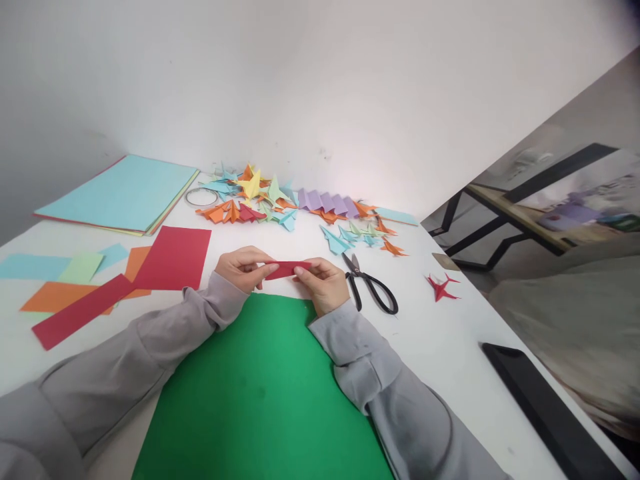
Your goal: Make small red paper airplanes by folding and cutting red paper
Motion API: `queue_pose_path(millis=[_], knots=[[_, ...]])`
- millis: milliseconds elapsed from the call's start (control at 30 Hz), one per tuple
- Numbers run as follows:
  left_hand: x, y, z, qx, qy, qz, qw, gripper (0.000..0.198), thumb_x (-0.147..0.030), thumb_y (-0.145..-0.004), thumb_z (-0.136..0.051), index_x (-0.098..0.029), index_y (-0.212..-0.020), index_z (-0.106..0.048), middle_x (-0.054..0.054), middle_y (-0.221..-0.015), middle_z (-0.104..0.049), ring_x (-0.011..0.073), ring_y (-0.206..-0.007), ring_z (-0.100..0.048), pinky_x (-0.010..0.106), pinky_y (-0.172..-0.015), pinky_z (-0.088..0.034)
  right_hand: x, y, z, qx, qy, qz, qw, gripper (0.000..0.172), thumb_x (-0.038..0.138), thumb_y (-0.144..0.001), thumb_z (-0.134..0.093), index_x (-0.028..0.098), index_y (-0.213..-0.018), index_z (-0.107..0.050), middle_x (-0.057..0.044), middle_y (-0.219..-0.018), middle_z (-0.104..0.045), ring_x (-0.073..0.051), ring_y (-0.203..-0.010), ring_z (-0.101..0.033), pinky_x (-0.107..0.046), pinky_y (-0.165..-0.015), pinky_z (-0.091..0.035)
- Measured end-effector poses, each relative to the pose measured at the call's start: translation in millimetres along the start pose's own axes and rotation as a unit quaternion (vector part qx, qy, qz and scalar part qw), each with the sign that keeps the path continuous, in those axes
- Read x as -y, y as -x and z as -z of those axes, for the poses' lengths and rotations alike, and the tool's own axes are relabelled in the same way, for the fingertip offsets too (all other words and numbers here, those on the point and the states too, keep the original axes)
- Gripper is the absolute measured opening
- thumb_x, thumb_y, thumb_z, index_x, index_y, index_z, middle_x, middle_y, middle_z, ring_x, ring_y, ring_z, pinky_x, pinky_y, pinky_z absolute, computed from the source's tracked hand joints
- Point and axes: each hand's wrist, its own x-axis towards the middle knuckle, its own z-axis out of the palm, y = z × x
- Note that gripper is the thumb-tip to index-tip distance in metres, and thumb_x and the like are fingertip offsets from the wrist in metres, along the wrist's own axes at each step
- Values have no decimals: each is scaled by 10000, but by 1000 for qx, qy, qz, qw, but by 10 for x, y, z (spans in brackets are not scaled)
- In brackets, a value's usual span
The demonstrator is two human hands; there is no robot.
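A small folded strip of red paper [286, 269] is held level between my two hands, just beyond the far edge of a green sheet [260, 387]. My left hand [245, 267] pinches its left end between thumb and fingers. At the right end, my right hand [325, 283] grips it the same way, with the thumb on the near face. Black-handled scissors [373, 283] lie on the table beside my right hand, blades pointing away. A larger red sheet [175, 259] lies left of my left hand.
Folded paper shapes [250, 187] in several colours lie along the wall, near a wire ring [201, 197]. Large blue sheets [123, 193] are stacked at back left. A red folded piece [441, 288] and a black object [545, 407] are on the right.
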Motion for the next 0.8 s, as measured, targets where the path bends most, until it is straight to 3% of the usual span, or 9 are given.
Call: queue_pose_path(millis=[167,367,633,800], knots=[[48,-1,15,17,-36,-74,996,78,-216,-686,-670,-140,-672,-663,12,-645,-611,28,-352,-471,154,-299,-349,-20,-11,-6,-10,6,-6,1000,211,289,-517,-791,202,-644,-648,37,-603,-650,-92,-542,-567,-242,-558,-491],[20,-22,47,40,-123,-198,972,40,-156,-695,-648,-134,-675,-674,53,-630,-633,53,-432,-482,166,-373,-375,-29,-26,-4,-5,10,-10,1000,204,271,-515,-789,201,-660,-664,30,-604,-658,-98,-552,-573,-248,-580,-493],[-89,19,28,66,-161,-189,966,105,-198,-723,-590,-157,-676,-675,56,-647,-636,50,-425,-460,163,-360,-360,1,-11,-22,-2,16,-14,1000,184,275,-537,-775,206,-671,-670,4,-708,-693,-120,-639,-603,-271,-638,-503],[-113,37,29,54,-174,-191,965,106,-179,-719,-573,-157,-671,-665,49,-639,-626,45,-411,-437,162,-353,-353,-1,-14,-28,-8,22,-20,1000,194,280,-529,-775,201,-669,-667,0,-704,-690,-125,-644,-602,-280,-646,-501]])
